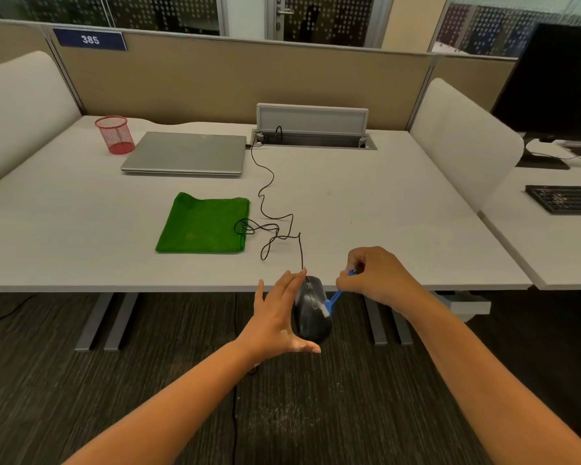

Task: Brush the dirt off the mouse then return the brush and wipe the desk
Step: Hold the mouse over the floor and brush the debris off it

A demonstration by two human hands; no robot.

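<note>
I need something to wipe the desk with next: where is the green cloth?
In the head view, the folded green cloth lies flat on the white desk, left of centre, in front of the closed silver laptop, with the black mouse cable looping over its right edge.

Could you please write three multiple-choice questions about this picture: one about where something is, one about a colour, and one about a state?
1. Where is the mouse?
A. Held off the desk's front edge
B. On the laptop
C. In the red cup

2. What colour is the folded cloth?
A. Blue
B. Green
C. White

3. What state is the laptop in?
A. Open
B. Closed
C. Standing on its side

Answers: 1 A, the left hand holds it above the floor while the right hand applies the brush. 2 B, it lies green on the desk. 3 B, its lid is flat down.
</note>
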